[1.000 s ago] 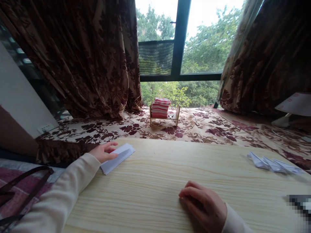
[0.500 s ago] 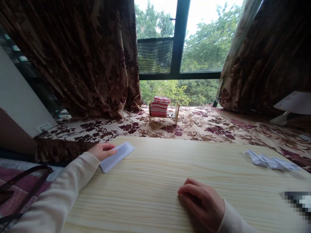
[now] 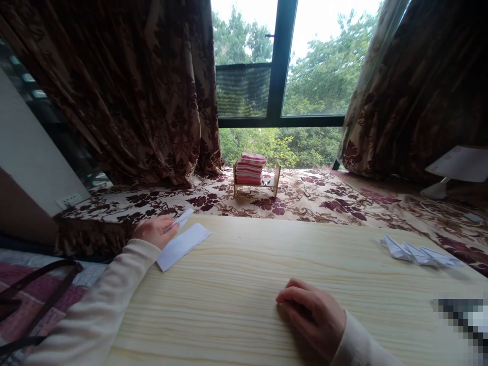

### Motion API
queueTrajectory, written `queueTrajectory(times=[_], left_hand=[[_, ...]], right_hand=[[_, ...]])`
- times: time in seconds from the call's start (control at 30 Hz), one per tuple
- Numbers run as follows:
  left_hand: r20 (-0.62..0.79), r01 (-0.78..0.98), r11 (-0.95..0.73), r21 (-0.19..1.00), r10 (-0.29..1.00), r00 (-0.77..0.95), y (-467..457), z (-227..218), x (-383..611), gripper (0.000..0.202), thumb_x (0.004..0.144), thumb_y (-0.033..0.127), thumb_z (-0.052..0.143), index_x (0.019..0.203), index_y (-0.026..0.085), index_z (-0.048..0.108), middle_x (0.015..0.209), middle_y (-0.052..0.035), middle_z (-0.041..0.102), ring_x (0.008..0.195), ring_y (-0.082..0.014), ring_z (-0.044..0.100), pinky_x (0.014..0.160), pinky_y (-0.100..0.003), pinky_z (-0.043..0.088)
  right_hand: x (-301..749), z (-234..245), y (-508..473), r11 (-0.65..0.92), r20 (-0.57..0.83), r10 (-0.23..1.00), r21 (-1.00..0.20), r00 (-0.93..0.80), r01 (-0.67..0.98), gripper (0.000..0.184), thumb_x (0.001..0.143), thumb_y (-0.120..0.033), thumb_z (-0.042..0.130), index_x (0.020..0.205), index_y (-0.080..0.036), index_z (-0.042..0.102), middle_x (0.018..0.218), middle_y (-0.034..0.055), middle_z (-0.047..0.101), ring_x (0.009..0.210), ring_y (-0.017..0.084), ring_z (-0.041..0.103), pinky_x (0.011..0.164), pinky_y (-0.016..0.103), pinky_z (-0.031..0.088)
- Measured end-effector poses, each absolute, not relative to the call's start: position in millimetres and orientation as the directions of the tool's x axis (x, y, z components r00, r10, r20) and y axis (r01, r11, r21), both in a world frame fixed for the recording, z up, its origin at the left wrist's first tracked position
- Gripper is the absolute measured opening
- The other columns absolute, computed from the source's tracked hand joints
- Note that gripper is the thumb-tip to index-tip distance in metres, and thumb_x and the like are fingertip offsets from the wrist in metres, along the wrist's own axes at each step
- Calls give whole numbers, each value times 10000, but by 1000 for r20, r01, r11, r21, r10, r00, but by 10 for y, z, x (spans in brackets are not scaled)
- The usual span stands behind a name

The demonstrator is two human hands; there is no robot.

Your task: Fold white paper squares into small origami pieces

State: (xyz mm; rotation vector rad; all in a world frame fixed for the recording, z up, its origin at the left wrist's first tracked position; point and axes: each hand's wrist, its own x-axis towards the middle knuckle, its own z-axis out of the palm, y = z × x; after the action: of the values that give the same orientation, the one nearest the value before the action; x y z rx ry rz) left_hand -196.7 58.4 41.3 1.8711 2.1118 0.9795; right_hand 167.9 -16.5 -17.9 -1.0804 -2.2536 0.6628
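One narrow white folded paper (image 3: 183, 219) was pinched in the left hand's (image 3: 154, 232) grip, beside flat white rectangular paper (image 3: 185, 247) on the pale wood-grain desk (image 3: 213, 305). Light pressure probably suited it, avoiding creases. The right hand (image 3: 314, 316) rested curled; whether its fingertips met, I couldn't tell. Beyond stood a dark-framed glass window (image 3: 281, 121).

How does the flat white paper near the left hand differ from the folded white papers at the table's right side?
The flat paper lies smooth, while the folded papers show angled creases and pointed corners. The flat paper has a rectangular outline; the folded papers form a zigzag row. The flat paper is at the left of the table, the folded papers at its right. Both are white and rest on the table.
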Motion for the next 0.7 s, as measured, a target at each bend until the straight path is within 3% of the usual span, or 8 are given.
queueTrajectory(times=[0.07, 0.13, 0.2, 0.27, 0.33, 0.43, 0.57, 0.7], left_hand=[[397, 843, -55, 535, 897, -194, 466, 554, -1757, 329, 657, 454, 517, 767, 182, 667, 1030, -66, 615, 1047, -275, 484, 945, -344, 313], [486, 744, -215, 633, 858, -165, 290, 641, -1444, 307, 673, 440, 537, 773, 180, 667, 956, -42, 643, 933, -240, 547, 852, -301, 395], [314, 486, -208, 849, 938, -145, 85, 638, -1076, 324, 664, 465, 563, 778, 183, 673, 789, -16, 662, 758, -204, 577, 669, -267, 442], [-14, 209, 20, 978, 999, -29, -117, 552, -726, 369, 623, 515, 590, 721, 169, 671, 608, -7, 624, 549, -152, 527, 489, -238, 387], [-215, 40, 211, 977, 965, 151, -297, 438, -452, 364, 582, 513, 639, 635, 153, 653, 545, -3, 594, 473, -108, 471, 437, -211, 327], [-326, -5, 348, 937, 883, 336, -514, 327, -223, 397, 580, 535, 642, 632, 141, 652, 527, -11, 583, 451, -88, 445, 424, -200, 294], [-290, 90, 277, 957, 873, 393, -704, 307, -143, 389, 615, 532, 626, 686, 152, 665, 580, -10, 578, 481, -88, 452, 440, -200, 304], [-108, 81, 93, 992, 972, 208, -738, 218, -56, 349, 640, 484, 626, 551, 146, 646, 635, -31, 607, 572, -134, 520, 498, -226, 383]], right_hand=[[1677, -211, -162, 551, 278, 814, -650, -510, 524, 172, 806, -218, 454, 839, -191, 620, 734, 35, 582, 616, 120, 523, 577, 233, 415], [1672, -232, -155, 515, 296, 835, -718, -465, 468, 180, 803, -250, 475, 909, -191, 608, 724, 26, 559, 563, 103, 487, 533, 228, 408], [1671, -213, -151, 418, 287, 881, -844, -375, 336, 271, 792, -318, 511, 1026, -194, 568, 787, 32, 551, 555, 93, 476, 492, 214, 408], [1677, -145, -163, 269, 223, 935, -953, -277, 140, 433, 761, -389, 559, 1149, -205, 496, 938, 67, 552, 683, 120, 528, 543, 226, 447], [1684, -52, -202, 151, 144, 943, -988, -301, 0, 526, 722, -428, 606, 1177, -199, 475, 994, 90, 558, 763, 152, 546, 577, 250, 465], [1682, 48, -307, 32, 70, 930, -994, -360, -109, 538, 639, -436, 679, 1094, -176, 554, 883, 59, 616, 765, 173, 569, 622, 270, 467], [1665, 25, -457, -12, 16, 943, -997, -333, -81, 335, 622, -416, 690, 796, -133, 656, 640, 6, 616, 594, 134, 545, 547, 238, 435], [1628, -80, -528, 2, 33, 992, -968, -119, -250, 376, 594, -420, 710, 856, -160, 639, 637, -8, 607, 536, 107, 516, 491, 223, 420]])
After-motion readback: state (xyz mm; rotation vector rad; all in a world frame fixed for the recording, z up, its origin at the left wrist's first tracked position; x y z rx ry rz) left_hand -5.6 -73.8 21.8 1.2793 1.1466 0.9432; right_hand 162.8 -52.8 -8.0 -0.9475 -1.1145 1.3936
